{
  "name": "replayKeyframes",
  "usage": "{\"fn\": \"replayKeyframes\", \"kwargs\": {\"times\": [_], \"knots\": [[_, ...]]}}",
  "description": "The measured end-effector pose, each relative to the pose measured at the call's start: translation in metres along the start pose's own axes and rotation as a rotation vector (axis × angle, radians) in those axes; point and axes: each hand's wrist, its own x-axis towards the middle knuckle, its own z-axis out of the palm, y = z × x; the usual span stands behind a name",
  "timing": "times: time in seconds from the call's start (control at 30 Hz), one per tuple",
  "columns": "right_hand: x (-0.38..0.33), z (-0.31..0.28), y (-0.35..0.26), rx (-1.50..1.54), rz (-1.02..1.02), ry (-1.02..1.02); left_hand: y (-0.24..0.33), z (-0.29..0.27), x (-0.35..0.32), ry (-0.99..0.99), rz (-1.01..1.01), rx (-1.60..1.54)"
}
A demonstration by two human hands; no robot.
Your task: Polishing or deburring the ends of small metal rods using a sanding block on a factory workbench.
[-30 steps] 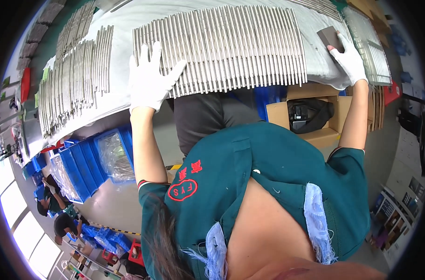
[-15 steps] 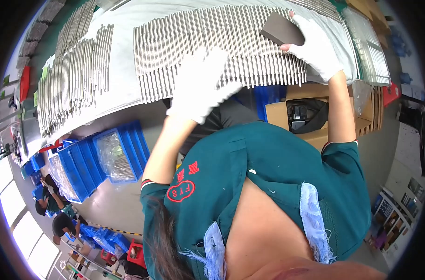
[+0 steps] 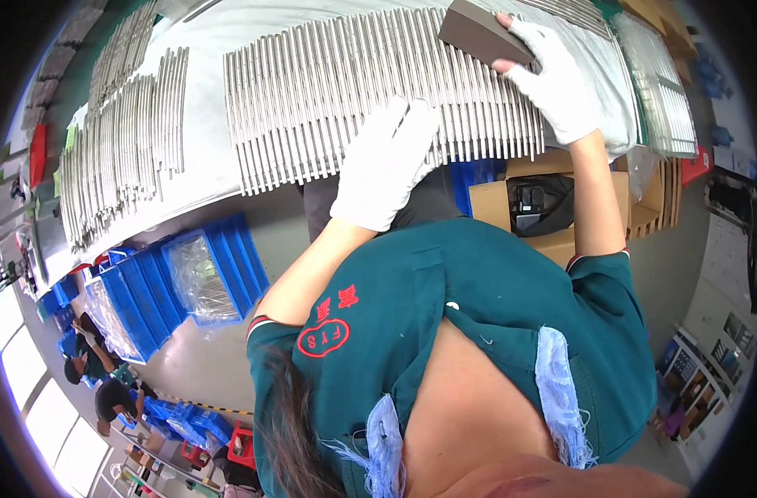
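brown sanding block (image 3: 485,31) | wedge-shaped, tilted, pressed flat on rods at 1 o'clock | metal rods (image 3: 345,91) | silvery, laid side by side in a row, 12 o'clock

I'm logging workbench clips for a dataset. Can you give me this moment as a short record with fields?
setting: workbench under a pale sheet
left hand: white glove, flat on the row of metal rods
right hand: white glove, gripping a dark brown block on the rods
second batch: more rods further left
below bench: blue bins, open cardboard box
others: people by the window, far left
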Motion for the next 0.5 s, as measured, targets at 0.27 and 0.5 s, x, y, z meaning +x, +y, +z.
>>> {"fn": "replayKeyframes", "kwargs": {"times": [0.27,0.5], "knots": [[-0.009,0.006,-0.004,0.230,0.197,-0.031,0.001,-0.001,0.001,0.032,0.032,0.072],[-0.004,-0.002,-0.005,0.332,0.237,-0.075,0.008,-0.019,0.003,-0.113,0.045,-0.062]]}}
